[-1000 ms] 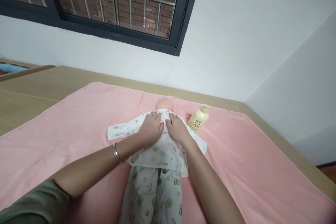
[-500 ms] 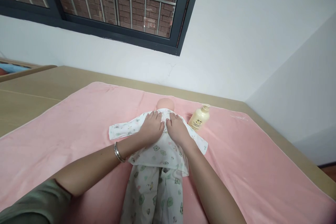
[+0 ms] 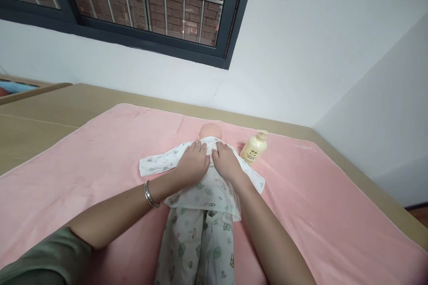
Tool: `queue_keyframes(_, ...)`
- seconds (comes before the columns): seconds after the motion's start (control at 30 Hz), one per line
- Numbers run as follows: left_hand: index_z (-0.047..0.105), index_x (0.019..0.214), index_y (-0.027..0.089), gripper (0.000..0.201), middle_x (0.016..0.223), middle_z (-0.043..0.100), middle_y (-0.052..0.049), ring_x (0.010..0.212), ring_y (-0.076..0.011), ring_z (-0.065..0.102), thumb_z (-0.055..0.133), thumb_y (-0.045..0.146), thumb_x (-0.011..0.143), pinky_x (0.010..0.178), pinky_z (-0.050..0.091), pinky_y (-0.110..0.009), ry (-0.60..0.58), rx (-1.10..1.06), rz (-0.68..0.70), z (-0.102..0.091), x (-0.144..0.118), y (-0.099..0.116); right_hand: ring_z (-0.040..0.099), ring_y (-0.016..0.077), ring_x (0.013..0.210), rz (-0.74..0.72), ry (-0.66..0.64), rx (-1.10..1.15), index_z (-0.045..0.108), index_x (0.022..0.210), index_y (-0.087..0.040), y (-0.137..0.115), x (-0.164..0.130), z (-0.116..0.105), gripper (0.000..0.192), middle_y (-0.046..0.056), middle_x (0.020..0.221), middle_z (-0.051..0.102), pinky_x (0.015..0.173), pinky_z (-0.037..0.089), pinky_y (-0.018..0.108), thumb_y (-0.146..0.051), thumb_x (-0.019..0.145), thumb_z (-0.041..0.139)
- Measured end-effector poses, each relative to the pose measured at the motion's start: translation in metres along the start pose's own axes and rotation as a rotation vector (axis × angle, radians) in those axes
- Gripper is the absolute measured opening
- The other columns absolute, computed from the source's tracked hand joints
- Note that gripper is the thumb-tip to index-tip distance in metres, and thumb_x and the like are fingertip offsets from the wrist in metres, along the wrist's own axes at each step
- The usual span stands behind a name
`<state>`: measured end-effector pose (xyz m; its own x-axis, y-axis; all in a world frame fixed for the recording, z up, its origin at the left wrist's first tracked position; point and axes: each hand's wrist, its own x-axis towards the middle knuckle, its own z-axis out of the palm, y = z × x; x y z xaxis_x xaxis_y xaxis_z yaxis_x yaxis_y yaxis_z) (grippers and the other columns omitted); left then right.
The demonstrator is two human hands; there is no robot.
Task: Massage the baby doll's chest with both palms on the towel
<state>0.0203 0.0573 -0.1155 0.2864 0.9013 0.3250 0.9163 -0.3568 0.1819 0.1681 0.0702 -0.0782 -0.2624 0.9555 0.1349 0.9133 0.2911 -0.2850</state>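
From the head-worn camera, a left hand [image 3: 194, 163] and right hand [image 3: 228, 163] lie flat, side by side, over the chest of a clothed doll [image 3: 211, 191] on a pink blanket [image 3: 310, 200], a pump bottle [image 3: 254, 147] nearby. The step appears to be chest stroking or pressing; continuing calls for light, even palms.

Green-printed white top [image 3: 210, 193], pink sheet [image 3: 317, 213]
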Motion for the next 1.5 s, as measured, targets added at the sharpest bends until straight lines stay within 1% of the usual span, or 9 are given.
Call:
queue_keyframes(0.17,0.051,0.142,0.003,0.05,0.149,0.055,-0.025,0.143,-0.0349,0.049,0.033,0.028,0.103,0.117,0.04,-0.051,-0.023,-0.077,-0.021,-0.002,0.006,-0.006,0.048,0.0291,0.137,0.031,-0.006,-0.04,0.056,0.137,-0.008,-0.004,-0.003,0.001,0.042,0.019,0.148,0.054,0.116,0.031,0.04,-0.024,0.108,0.031)
queue_keyframes(0.43,0.047,0.146,0.003,0.054,0.152,0.052,-0.025,0.145,-0.0382,0.044,0.031,0.03,0.102,0.116,0.036,-0.055,-0.017,-0.073,-0.08,0.007,0.007,-0.002,0.05,0.03,0.132,0.037,-0.008,-0.06,0.058,0.136,-0.008,-0.005,-0.004,0.0,0.042,0.02,0.148,0.054,0.113,0.034,0.042,-0.023,0.108,0.03)
queue_keyframes(0.67,0.044,0.148,0.0,0.057,0.155,0.048,-0.026,0.147,-0.0395,0.041,0.03,0.029,0.102,0.118,0.032,-0.057,-0.028,-0.066,-0.109,0.005,0.006,0.002,0.05,0.0278,0.133,0.038,-0.02,0.003,0.058,0.137,-0.01,-0.002,-0.002,0.0,0.042,0.018,0.148,0.055,0.114,0.033,0.041,-0.024,0.108,0.031)
queue_keyframes(0.93,0.046,0.148,0.003,0.055,0.154,0.05,-0.025,0.147,-0.0387,0.042,0.034,0.029,0.101,0.119,0.032,-0.058,0.008,-0.076,-0.106,0.009,0.004,0.002,0.032,0.0322,0.151,0.021,-0.077,0.058,0.047,0.151,-0.012,0.011,0.005,0.004,0.048,0.016,0.161,0.041,0.122,0.024,0.05,-0.031,0.108,0.035)
queue_keyframes(1.07,0.046,0.149,0.006,0.057,0.158,0.047,-0.022,0.149,-0.0362,0.04,0.034,0.034,0.101,0.12,0.033,-0.052,-0.068,-0.139,-0.107,0.006,0.011,-0.008,0.043,0.0328,0.143,0.028,-0.033,-0.045,0.048,0.149,-0.01,-0.001,-0.003,0.001,0.047,0.018,0.156,0.047,0.118,0.03,0.049,-0.026,0.109,0.031)
queue_keyframes(1.17,0.049,0.147,0.009,0.056,0.156,0.05,-0.02,0.147,-0.0324,0.045,0.036,0.037,0.099,0.117,0.038,-0.047,-0.14,-0.21,-0.082,0.004,0.021,-0.019,0.052,0.0344,0.132,0.049,-0.016,-0.149,0.054,0.141,-0.003,-0.018,-0.016,-0.002,0.046,0.025,0.139,0.059,0.113,0.036,0.047,-0.024,0.108,0.03)
queue_keyframes(1.27,0.049,0.147,0.009,0.058,0.157,0.05,-0.02,0.148,-0.033,0.045,0.036,0.039,0.099,0.119,0.036,-0.048,-0.133,-0.193,-0.107,0.004,0.024,-0.02,0.055,0.0339,0.126,0.019,-0.015,-0.2,0.059,0.133,-0.001,-0.028,-0.023,-0.003,0.043,0.027,0.127,0.064,0.11,0.039,0.045,-0.022,0.107,0.031)
queue_keyframes(1.37,0.043,0.151,0.006,0.061,0.161,0.044,-0.023,0.152,-0.0356,0.038,0.032,0.039,0.101,0.121,0.032,-0.052,-0.137,-0.126,-0.136,-0.003,0.015,-0.012,0.053,0.0317,0.13,0.007,-0.008,-0.193,0.057,0.137,-0.003,-0.022,-0.019,-0.003,0.043,0.026,0.135,0.061,0.111,0.038,0.043,-0.022,0.107,0.033)
queue_keyframes(1.5,0.048,0.149,0.009,0.06,0.159,0.047,-0.02,0.151,-0.0329,0.042,0.041,0.036,0.096,0.119,0.039,-0.046,-0.243,-0.143,0.052,-0.028,-0.002,-0.006,0.049,0.0291,0.137,-0.024,-0.043,-0.091,0.053,0.143,-0.008,0.002,-0.005,-0.004,0.044,0.02,0.15,0.052,0.115,0.034,0.043,-0.03,0.109,0.035)
